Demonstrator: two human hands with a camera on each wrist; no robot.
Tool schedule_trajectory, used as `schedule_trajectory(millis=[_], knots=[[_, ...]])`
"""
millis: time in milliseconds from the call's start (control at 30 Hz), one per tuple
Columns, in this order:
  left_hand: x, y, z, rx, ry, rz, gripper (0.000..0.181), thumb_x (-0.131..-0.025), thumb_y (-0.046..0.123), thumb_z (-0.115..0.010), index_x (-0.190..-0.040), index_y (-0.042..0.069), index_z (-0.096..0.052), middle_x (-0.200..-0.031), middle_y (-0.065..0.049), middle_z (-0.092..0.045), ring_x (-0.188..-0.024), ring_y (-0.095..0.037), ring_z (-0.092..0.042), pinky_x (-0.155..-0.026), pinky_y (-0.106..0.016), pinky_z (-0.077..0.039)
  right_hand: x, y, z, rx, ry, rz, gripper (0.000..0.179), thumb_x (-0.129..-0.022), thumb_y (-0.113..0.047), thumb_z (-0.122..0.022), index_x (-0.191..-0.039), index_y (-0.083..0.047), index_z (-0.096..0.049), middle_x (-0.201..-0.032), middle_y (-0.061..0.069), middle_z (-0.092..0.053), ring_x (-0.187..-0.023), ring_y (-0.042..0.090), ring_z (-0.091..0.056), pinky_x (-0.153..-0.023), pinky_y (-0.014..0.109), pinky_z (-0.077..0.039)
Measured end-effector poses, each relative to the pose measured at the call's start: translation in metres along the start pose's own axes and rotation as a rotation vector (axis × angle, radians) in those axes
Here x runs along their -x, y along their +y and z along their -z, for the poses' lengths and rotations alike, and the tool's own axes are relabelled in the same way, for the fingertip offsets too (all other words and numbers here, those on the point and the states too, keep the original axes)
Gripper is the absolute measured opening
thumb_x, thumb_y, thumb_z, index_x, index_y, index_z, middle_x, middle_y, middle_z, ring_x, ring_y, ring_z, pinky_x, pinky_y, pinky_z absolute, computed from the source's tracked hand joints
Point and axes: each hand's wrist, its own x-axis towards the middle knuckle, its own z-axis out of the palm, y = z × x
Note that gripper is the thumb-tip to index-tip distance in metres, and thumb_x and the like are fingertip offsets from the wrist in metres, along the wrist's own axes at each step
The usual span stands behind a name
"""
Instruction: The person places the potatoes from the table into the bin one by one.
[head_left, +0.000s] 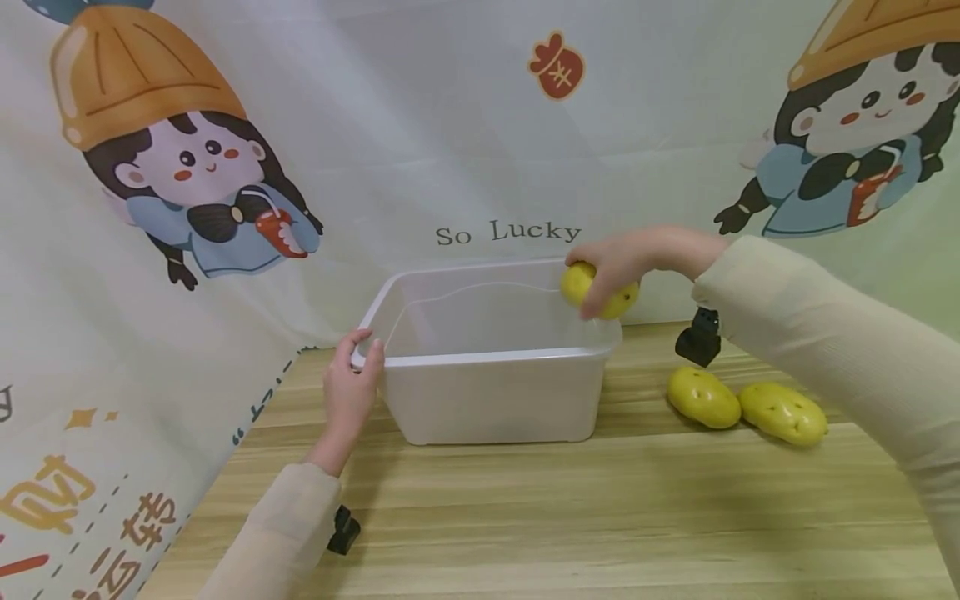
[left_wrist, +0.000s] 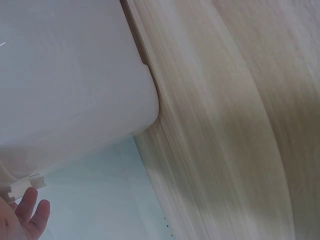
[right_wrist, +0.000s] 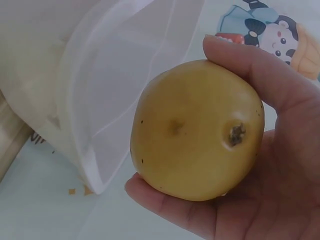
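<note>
My right hand point(head_left: 628, 252) holds a yellow potato point(head_left: 619, 302) over the right end of a white plastic bin point(head_left: 491, 400). Close up in the right wrist view, the thumb and fingers curve round the potato point(right_wrist: 195, 130), and a dark pit shows on its skin. My left hand point(head_left: 351, 392) grips the bin's rim at the near left corner; its fingertips point(left_wrist: 41, 214) show in the left wrist view beside the bin wall point(left_wrist: 75, 75). The bin's lower inside is hidden behind its front wall. Two more potatoes, one nearer point(head_left: 703, 398) and one farther right point(head_left: 783, 413), lie on the table.
The wood-grain table point(head_left: 525, 517) spreads in front of the bin. A white printed cloth point(head_left: 390, 125) hangs close behind it and along the left. Each wrist carries a small black device, one at the left point(head_left: 344, 530) and one at the right point(head_left: 699, 337).
</note>
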Motion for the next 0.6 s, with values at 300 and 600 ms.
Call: schedule_trajectory(millis=[300, 600], knots=[[0.000, 0.001, -0.001, 0.021, 0.008, -0.009, 0.038, -0.090, 0.026, -0.051, -0.120, 0.003, -0.054, -0.125, -0.017, -0.054, -0.069, -0.014, -0.050, -0.055, -0.018, -0.041, -0.015, -0.011, 0.007, 0.020, -0.045, -0.022, 0.070, -0.078, -0.031, -0.063, -0.135, -0.005, -0.032, -0.112, 0.014, -0.047, -0.095, 0.025, -0.048, -0.073, 0.034, -0.047], [-0.001, -0.001, -0.001, 0.026, 0.011, 0.008, 0.039, -0.090, 0.027, -0.051, -0.121, 0.004, -0.054, -0.115, -0.019, -0.058, -0.067, -0.014, -0.049, -0.054, -0.020, -0.041, -0.032, -0.012, 0.012, -0.045, -0.066, -0.044, 0.070, -0.079, -0.032, -0.062, -0.136, -0.008, -0.030, -0.114, 0.013, -0.044, -0.094, 0.022, -0.047, -0.072, 0.030, -0.048]])
